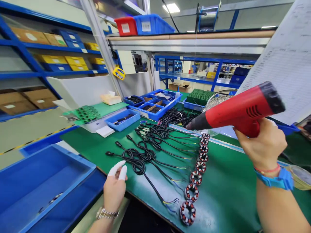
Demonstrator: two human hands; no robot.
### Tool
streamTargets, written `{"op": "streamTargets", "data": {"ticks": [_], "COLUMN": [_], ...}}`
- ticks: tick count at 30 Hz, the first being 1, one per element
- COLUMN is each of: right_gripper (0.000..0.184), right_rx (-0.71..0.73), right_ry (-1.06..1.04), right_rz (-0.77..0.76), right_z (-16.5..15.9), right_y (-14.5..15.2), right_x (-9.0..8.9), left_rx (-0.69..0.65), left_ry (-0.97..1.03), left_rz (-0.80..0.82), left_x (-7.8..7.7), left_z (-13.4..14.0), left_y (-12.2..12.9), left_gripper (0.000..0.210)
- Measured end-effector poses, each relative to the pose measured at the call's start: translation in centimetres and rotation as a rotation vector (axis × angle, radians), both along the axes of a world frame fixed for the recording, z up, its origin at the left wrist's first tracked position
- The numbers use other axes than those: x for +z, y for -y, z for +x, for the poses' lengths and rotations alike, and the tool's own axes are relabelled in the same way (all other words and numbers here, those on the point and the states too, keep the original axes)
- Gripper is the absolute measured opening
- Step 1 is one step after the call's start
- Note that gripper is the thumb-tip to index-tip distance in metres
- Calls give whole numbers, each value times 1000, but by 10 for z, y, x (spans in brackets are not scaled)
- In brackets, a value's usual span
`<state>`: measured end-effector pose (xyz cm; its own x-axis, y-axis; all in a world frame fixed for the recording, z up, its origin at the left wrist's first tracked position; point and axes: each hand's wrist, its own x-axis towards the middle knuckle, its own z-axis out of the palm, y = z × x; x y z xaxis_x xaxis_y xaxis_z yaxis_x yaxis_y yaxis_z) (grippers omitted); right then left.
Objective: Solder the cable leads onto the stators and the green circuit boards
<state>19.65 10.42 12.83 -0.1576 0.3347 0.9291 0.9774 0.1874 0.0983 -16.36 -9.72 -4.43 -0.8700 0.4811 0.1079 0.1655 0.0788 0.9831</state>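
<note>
My right hand point(263, 142) is wrapped around the handle of a red heat gun point(235, 108), whose dark nozzle points left and down over the bench. My left hand point(115, 184), with white covers on its thumb and a finger, is held at the bench's near edge. Its fingertips are beside the nearest coiled black cable point(138, 166), and nothing shows between them. More coiled cables point(157, 131) lie in a row behind it, bare coloured wire ends to the right. By those ends runs a line of ring-shaped stator cores point(191, 192) with red-brown windings.
A large blue bin point(43, 184) stands at the left, below the bench. On the green bench point(225, 194), a small blue tray point(122, 119) and a divided blue tray point(155, 108) sit farther back. Green circuit boards point(88, 113) lie at left. A paper sheet point(277, 61) hangs at right.
</note>
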Motion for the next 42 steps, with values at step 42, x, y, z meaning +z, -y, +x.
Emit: {"op": "streamTargets", "data": {"ticks": [42], "right_gripper": [38], "right_rx": [-162], "right_ry": [152], "right_rz": [-234], "right_z": [23], "right_y": [-55], "right_x": [-40], "left_rx": [29], "left_ry": [-699], "left_rz": [-383], "left_x": [-30], "left_z": [1], "left_y": [-10], "left_gripper": [34]}}
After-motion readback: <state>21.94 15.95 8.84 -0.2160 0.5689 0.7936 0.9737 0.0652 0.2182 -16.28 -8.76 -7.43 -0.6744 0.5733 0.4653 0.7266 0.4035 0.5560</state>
